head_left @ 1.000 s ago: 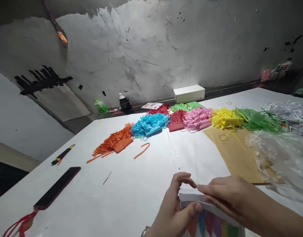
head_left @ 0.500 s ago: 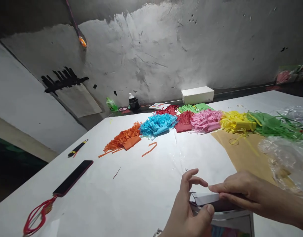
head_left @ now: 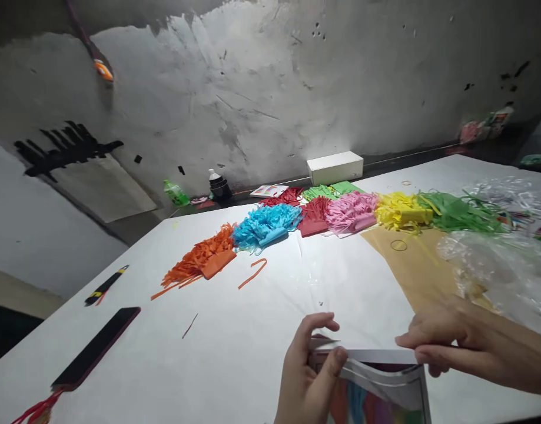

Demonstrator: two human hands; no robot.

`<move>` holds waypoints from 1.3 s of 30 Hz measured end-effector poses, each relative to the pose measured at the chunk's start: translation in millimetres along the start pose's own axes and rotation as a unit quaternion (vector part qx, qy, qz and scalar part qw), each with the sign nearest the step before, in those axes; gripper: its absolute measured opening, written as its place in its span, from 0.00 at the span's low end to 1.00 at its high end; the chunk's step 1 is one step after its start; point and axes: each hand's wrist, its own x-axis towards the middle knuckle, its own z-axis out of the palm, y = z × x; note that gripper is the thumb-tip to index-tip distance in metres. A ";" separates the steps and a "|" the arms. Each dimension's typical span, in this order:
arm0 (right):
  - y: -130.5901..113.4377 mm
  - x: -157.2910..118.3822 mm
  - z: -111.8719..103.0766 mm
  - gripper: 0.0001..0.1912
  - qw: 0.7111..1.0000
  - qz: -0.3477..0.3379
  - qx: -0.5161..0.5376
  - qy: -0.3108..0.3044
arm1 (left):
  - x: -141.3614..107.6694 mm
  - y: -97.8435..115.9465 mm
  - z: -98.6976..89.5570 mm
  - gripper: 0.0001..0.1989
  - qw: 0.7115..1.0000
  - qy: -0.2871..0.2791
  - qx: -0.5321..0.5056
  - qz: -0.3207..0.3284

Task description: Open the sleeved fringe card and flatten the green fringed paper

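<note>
At the bottom of the head view is a box (head_left: 385, 400) with a picture of coloured tassels printed on its front and a white flap (head_left: 376, 355) along its top. The front panel bows a little away from the flap, leaving a dark gap. My left hand (head_left: 305, 377) grips the box's left end, thumb on the front and fingers curled behind. Closed at the right end of the flap is my right hand (head_left: 455, 347), pinching the edge between thumb and fingers. What lies inside the box is hidden.
Bundles of paper tassels, orange (head_left: 203, 259), blue (head_left: 268, 227), red (head_left: 314, 217), pink (head_left: 352, 212), yellow (head_left: 405, 211) and green (head_left: 458, 212), cross the white table. A phone (head_left: 98, 347) and a cutter (head_left: 106, 285) lie left. Clear plastic (head_left: 495, 271) covers brown paper at right. A white box (head_left: 335, 168) stands behind.
My right hand has slid right along the flap, which now lies straighter across the box top. The left thumb presses nearer the flap. The head view has turned to the right.
</note>
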 end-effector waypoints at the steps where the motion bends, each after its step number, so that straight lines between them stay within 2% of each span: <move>1: 1.8 -1.3 -1.2 0.13 0.998 0.030 0.041 -0.040 | -0.5 0.1 2.7 0.09 0.995 0.019 0.062 0.071; 3: 1.7 -0.7 -0.3 0.16 0.984 0.073 0.114 -0.112 | -1.9 0.8 11.2 0.06 0.955 0.042 0.187 0.228; 4: 0.3 0.9 1.0 0.17 0.981 0.088 0.134 -0.113 | -2.6 1.4 16.4 0.08 0.929 0.040 0.231 0.286; 6: -2.9 5.1 3.9 0.19 0.975 0.104 0.154 -0.118 | -3.1 2.7 26.3 0.10 0.901 0.014 0.266 0.344; 9: -5.6 9.5 6.8 0.21 0.976 0.110 0.153 -0.109 | 0.8 4.4 34.6 0.12 0.896 -0.032 0.259 0.358; 12: -5.6 9.2 8.2 0.21 0.984 0.098 0.123 -0.087 | 8.0 5.1 34.4 0.12 0.889 -0.059 0.267 0.368; 18: -5.9 1.0 15.2 0.15 0.996 0.054 0.043 -0.058 | 14.1 5.3 31.9 0.11 0.882 -0.064 0.286 0.369; 21: -5.7 -7.0 28.2 0.14 0.999 0.033 0.038 -0.006 | 15.7 6.4 24.4 0.07 0.881 -0.067 0.301 0.360; 23: -3.8 -14.2 40.4 0.14 0.998 0.017 0.049 0.044 | 16.7 4.9 12.0 0.05 0.873 -0.064 0.328 0.356; 25: -0.2 -21.7 52.7 0.11 0.994 0.012 0.062 0.094 | 16.6 0.8 -4.6 0.06 0.874 -0.055 0.347 0.335; 27: 4.1 -27.2 61.8 0.09 0.987 0.024 0.080 0.136 | 15.5 -3.4 -20.4 0.11 0.907 -0.095 0.307 0.271; 30: 8.6 -26.3 64.5 0.08 0.977 0.040 0.096 0.185 | 19.2 -0.7 -34.4 0.12 0.960 -0.157 0.182 0.142; 33: 7.9 -12.3 61.8 0.08 0.959 0.037 0.015 0.279 | 44.4 11.5 -37.0 0.11 0.974 -0.102 0.156 0.128; 35: 4.9 2.0 70.0 0.16 0.933 0.015 -0.098 0.346 | 74.9 13.1 -35.3 0.12 0.974 -0.089 0.181 0.106; 37: 1.8 17.9 94.5 0.28 0.924 -0.018 -0.189 0.333 | 108.9 0.5 -31.1 0.14 0.972 -0.119 0.202 0.013; 39: 1.5 33.7 132.7 0.39 0.956 -0.028 -0.206 0.208 | 137.1 -26.3 -24.7 0.14 0.966 -0.151 0.206 -0.047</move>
